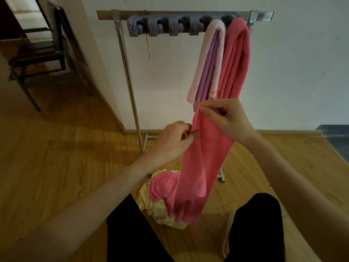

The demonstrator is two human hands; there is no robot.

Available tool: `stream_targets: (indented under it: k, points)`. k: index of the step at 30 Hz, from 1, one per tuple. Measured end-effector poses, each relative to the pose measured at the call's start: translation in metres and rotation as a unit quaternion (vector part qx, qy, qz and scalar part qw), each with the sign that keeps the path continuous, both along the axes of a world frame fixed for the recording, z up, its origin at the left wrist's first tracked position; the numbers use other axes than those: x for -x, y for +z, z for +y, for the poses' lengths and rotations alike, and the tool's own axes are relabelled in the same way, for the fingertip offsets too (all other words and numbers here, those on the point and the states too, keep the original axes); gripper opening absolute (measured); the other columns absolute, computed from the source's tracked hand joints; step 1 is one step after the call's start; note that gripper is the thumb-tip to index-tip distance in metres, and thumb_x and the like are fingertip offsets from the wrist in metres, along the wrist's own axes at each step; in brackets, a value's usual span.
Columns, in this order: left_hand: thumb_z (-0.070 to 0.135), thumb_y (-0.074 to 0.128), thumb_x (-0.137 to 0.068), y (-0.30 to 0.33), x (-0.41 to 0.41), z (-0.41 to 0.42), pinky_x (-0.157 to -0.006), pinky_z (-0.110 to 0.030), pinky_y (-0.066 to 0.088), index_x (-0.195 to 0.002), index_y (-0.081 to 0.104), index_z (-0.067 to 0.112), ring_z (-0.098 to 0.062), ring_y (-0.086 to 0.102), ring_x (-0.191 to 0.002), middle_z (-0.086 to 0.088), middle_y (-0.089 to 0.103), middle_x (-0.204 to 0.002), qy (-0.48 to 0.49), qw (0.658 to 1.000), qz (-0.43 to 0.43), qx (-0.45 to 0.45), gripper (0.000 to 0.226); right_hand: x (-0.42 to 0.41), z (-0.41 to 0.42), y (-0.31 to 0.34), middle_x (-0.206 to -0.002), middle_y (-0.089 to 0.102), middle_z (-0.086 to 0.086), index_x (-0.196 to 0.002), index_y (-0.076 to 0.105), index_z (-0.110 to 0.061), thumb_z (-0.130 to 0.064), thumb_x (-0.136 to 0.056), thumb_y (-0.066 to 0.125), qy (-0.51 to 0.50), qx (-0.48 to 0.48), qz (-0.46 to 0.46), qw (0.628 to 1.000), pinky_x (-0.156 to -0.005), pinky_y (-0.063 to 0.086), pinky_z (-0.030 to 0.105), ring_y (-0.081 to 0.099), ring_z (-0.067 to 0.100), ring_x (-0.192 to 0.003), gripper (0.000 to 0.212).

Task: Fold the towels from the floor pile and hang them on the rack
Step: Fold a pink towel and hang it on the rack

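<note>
Towel in pink (203, 157), the one you are working on, hangs long and narrow in front of you, its long axis running steeply from the top corner near your right hand down and slightly toward you, where its lower end trails onto the floor pile (160, 203). Your right hand (229, 118) holds the upper end, thumb and forefinger pinching the top corner so the cloth drops away beneath your fingertips. Your left hand (173, 140) sits a little lower on the left edge, fingers curled and pinching that edge, with the body of the cloth lying to the right of your knuckles. The pile below is crumpled pink and pale yellow fabric on the wooden floor (56, 157), between your knees. Beyond your hands stands the rack (130, 72), a metal frame with a top bar against the white wall. Two folded towels are draped over the bar's right end: a pale pink and purple towel (209, 59) and, touching it on the right, a darker pink hung towel (237, 57). A grey row of clips (162, 27) is fixed along the bar. A dark chair (43, 52) stands at far left.
</note>
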State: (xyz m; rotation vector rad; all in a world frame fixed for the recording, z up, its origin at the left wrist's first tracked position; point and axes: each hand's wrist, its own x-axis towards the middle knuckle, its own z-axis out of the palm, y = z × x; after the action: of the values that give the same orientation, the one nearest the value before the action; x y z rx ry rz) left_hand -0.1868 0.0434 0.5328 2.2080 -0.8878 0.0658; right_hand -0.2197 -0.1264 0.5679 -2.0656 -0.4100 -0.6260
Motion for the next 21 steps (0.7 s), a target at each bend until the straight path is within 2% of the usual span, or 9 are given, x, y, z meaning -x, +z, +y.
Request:
stream_targets:
  k: [4, 8, 10, 11, 13, 16, 17, 19, 21]
  points:
    - [0.014, 0.045, -0.095, 0.008, -0.01, 0.008, -0.06, -0.037, 0.036, -0.064, 0.05, 0.007, -0.02, 0.049, -0.06, -0.002, 0.048, -0.058, 0.064, 0.998, 0.025, 0.009, 0.032, 0.001, -0.009, -0.002, -0.098, 0.07, -0.001, -0.105, 0.069, -0.007, -0.003, -0.088, 0.064, -0.024, -0.003, -0.008, 1.0, -0.08, 0.048, 0.009, 0.064, -0.01, -0.087, 0.019]
    - [0.007, 0.043, -0.093, 0.024, -0.014, 0.01, -0.054, -0.029, 0.025, -0.055, 0.034, 0.015, -0.011, 0.033, -0.053, 0.001, 0.034, -0.054, 0.101, 0.99, 0.058, 0.075, 0.04, 0.006, -0.014, -0.017, -0.087, 0.073, 0.003, -0.095, 0.074, -0.007, -0.009, -0.087, 0.066, -0.034, 0.053, 0.016, 0.998, -0.07, 0.051, 0.019, 0.065, 0.01, -0.078, 0.011]
    - [0.008, 0.041, -0.094, 0.029, -0.012, 0.009, -0.052, -0.025, 0.024, -0.057, 0.035, 0.013, -0.013, 0.033, -0.055, -0.001, 0.033, -0.056, 0.112, 0.986, 0.07, 0.105, 0.038, 0.009, -0.014, -0.028, -0.087, 0.07, 0.0, -0.098, 0.072, -0.009, -0.006, -0.085, 0.065, -0.046, 0.088, 0.015, 0.995, -0.071, 0.047, 0.014, 0.062, 0.007, -0.078, 0.014]
    - [0.01, 0.04, -0.094, 0.029, -0.013, 0.01, -0.053, -0.026, 0.026, -0.058, 0.038, 0.01, -0.015, 0.035, -0.057, -0.005, 0.034, -0.058, 0.117, 0.983, 0.077, 0.119, 0.036, 0.01, -0.015, -0.034, -0.088, 0.067, -0.002, -0.101, 0.071, -0.009, -0.002, -0.083, 0.064, -0.054, 0.1, 0.011, 0.994, -0.071, 0.046, 0.012, 0.06, 0.005, -0.078, 0.02]
    - [0.016, 0.038, -0.094, 0.031, -0.014, 0.015, -0.057, -0.038, 0.034, -0.062, 0.044, 0.002, -0.025, 0.039, -0.06, -0.012, 0.039, -0.062, 0.126, 0.977, 0.09, 0.145, 0.036, 0.014, -0.016, -0.043, -0.092, 0.064, -0.002, -0.109, 0.068, -0.011, 0.004, -0.08, 0.061, -0.067, 0.098, 0.011, 0.993, -0.069, 0.045, 0.013, 0.057, 0.006, -0.073, 0.033]
    - [0.026, 0.036, -0.09, 0.034, -0.018, 0.022, -0.064, -0.05, 0.049, -0.078, 0.054, -0.014, -0.041, 0.055, -0.07, -0.028, 0.052, -0.07, 0.146, 0.969, 0.109, 0.166, 0.045, 0.023, -0.015, -0.053, -0.091, 0.061, -0.006, -0.121, 0.055, -0.018, -0.004, -0.087, 0.06, -0.079, 0.066, 0.03, 0.994, -0.062, 0.046, 0.019, 0.056, 0.008, -0.068, 0.037]
    - [0.022, 0.035, -0.093, 0.036, -0.019, 0.023, -0.063, -0.048, 0.052, -0.082, 0.056, -0.014, -0.039, 0.06, -0.07, -0.029, 0.056, -0.072, 0.152, 0.965, 0.125, 0.171, 0.043, 0.025, -0.013, -0.056, -0.089, 0.06, -0.009, -0.121, 0.049, -0.022, -0.007, -0.09, 0.058, -0.081, 0.069, 0.028, 0.994, -0.061, 0.046, 0.02, 0.056, 0.006, -0.068, 0.036]
    - [0.013, 0.034, -0.096, 0.039, -0.02, 0.026, -0.056, -0.04, 0.055, -0.084, 0.059, -0.012, -0.027, 0.064, -0.061, -0.018, 0.06, -0.068, 0.164, 0.956, 0.162, 0.182, 0.038, 0.029, -0.009, -0.059, -0.087, 0.056, -0.01, -0.114, 0.041, -0.024, -0.009, -0.093, 0.054, -0.086, 0.086, 0.002, 0.993, -0.061, 0.048, 0.028, 0.054, 0.008, -0.066, 0.029]
    - [0.011, 0.035, -0.096, 0.04, -0.021, 0.03, -0.055, -0.036, 0.055, -0.079, 0.06, -0.005, -0.024, 0.065, -0.061, -0.012, 0.061, -0.067, 0.179, 0.948, 0.178, 0.193, 0.035, 0.032, -0.005, -0.06, -0.089, 0.052, -0.009, -0.106, 0.042, -0.022, -0.007, -0.095, 0.049, -0.091, 0.112, -0.052, 0.988, -0.058, 0.049, 0.035, 0.05, 0.012, -0.067, 0.019]
